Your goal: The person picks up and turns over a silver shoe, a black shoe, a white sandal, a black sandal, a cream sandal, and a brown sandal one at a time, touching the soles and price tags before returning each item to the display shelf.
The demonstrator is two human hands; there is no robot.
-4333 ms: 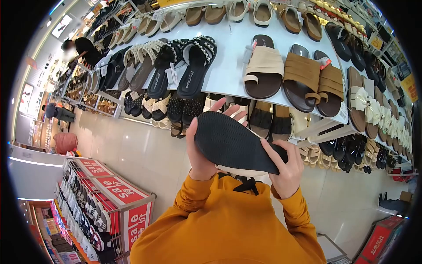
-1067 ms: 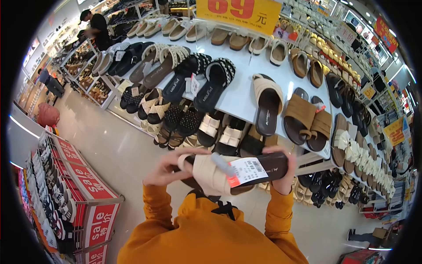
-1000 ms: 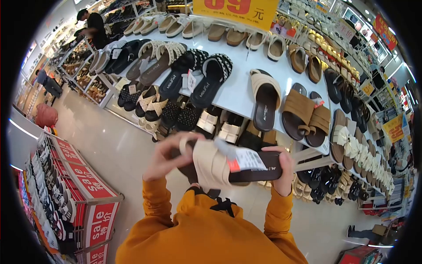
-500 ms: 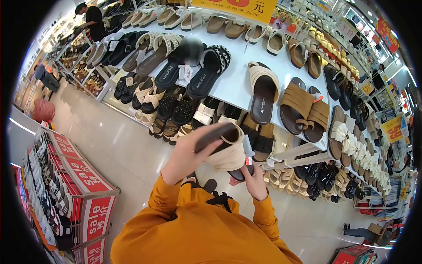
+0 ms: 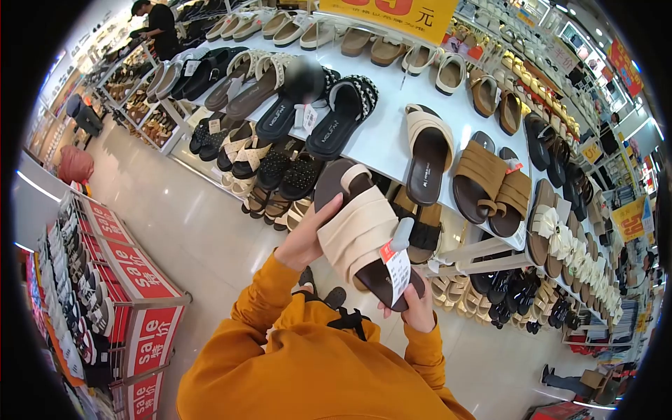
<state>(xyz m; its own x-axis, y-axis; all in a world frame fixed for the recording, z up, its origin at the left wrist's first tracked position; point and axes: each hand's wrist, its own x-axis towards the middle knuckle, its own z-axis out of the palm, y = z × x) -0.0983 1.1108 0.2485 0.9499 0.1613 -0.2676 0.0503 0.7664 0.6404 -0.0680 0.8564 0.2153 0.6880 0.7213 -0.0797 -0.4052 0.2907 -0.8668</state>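
A cream-strapped sandal (image 5: pixel 357 231) with a dark brown sole is held up in front of the shelf, its top side facing me. My left hand (image 5: pixel 308 234) grips its left edge near the toe end. At the heel end, on the lower right, my right hand (image 5: pixel 414 306) is closed around the sole. A white tag (image 5: pixel 397 269) with a red top and a grey clip hang by the strap. Behind it, a matching cream sandal (image 5: pixel 428 154) lies on the white shelf (image 5: pixel 381 150).
Black slides (image 5: pixel 343 117) and brown sandals (image 5: pixel 483 182) stand on the shelf, with more pairs below. A red sale stand (image 5: pixel 143 294) is at the left. A person in black (image 5: pixel 159 29) stands at the upper left; another person (image 5: pixel 577 381) is at the lower right.
The held sandal has turned from a tilted side view to show its top and tag. My left hand has moved down its edge, and my right hand has shifted slightly down and right.
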